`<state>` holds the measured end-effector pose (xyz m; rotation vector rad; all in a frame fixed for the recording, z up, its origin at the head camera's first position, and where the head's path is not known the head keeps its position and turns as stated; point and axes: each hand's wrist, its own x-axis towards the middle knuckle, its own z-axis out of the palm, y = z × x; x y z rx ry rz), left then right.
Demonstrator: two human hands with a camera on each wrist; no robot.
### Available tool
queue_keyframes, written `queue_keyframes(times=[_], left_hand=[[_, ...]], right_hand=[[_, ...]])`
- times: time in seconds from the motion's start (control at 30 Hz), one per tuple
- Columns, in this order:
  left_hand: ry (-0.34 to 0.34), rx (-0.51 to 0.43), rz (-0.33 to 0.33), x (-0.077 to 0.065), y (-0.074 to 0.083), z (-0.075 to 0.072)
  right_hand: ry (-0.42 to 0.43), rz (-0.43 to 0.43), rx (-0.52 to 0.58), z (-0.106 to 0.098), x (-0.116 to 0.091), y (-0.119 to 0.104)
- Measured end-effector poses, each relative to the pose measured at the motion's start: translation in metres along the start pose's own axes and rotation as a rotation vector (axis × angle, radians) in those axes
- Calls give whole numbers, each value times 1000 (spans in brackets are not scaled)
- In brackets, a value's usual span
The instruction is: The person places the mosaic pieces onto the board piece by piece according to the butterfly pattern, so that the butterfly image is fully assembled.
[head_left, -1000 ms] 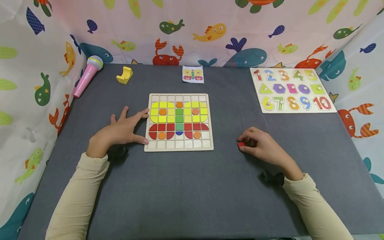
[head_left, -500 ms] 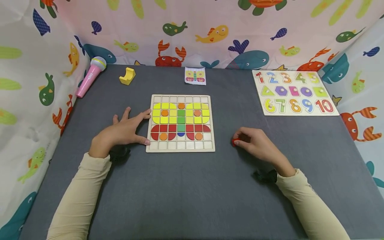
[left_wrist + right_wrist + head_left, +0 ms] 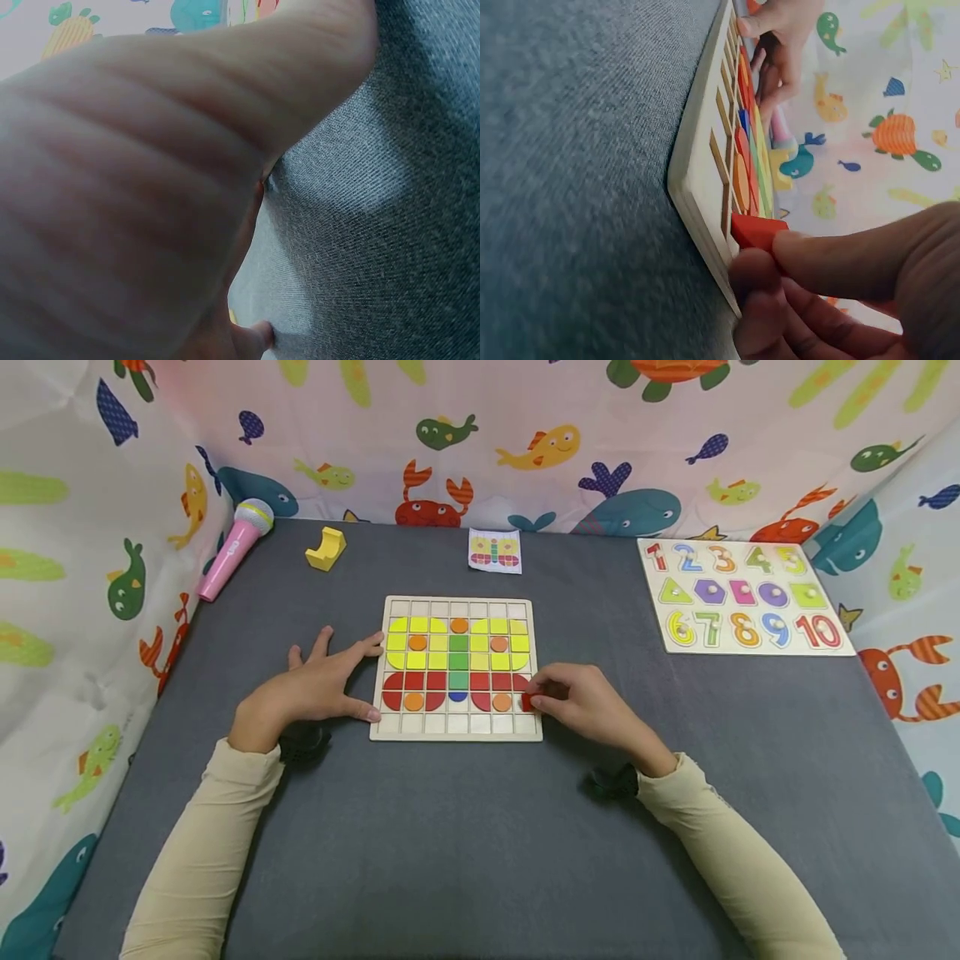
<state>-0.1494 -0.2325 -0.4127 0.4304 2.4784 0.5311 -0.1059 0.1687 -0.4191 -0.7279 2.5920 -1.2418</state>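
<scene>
A wooden grid board [image 3: 457, 724] lies mid-table, its cells filled with yellow, red, green, orange and blue tiles that form a butterfly. At its left edge my left hand [image 3: 303, 693] rests with fingers spread, thumb and forefinger touching the frame. My right hand [image 3: 581, 702] pinches a red tile [image 3: 756, 231] between thumb and fingers at the board's right side. In the head view that tile overlaps the row holding the lower orange discs, beside the right-hand orange disc [image 3: 502, 702]. The left wrist view shows mostly the left hand and grey cloth.
A small card [image 3: 495, 552] printed with a butterfly pattern lies behind the board. At the back left are a pink toy microphone [image 3: 236, 550] and a yellow curved block [image 3: 326, 549]. A number and shape puzzle [image 3: 745, 597] lies at the back right.
My right hand has carried the red tile leftward from the bare table to the right edge of the board. My left hand stays at the board's left edge. The head view has shifted slightly.
</scene>
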Motion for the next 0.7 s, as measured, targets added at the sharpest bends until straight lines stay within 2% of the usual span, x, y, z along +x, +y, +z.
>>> queue_keyframes(times=[0.33, 0.7], left_hand=[[-14, -12, -21, 4, 3, -2], [-8, -21, -27, 5, 2, -1]], right_hand=[[77, -33, -95, 12, 5, 1], [89, -50, -131, 19, 7, 5]])
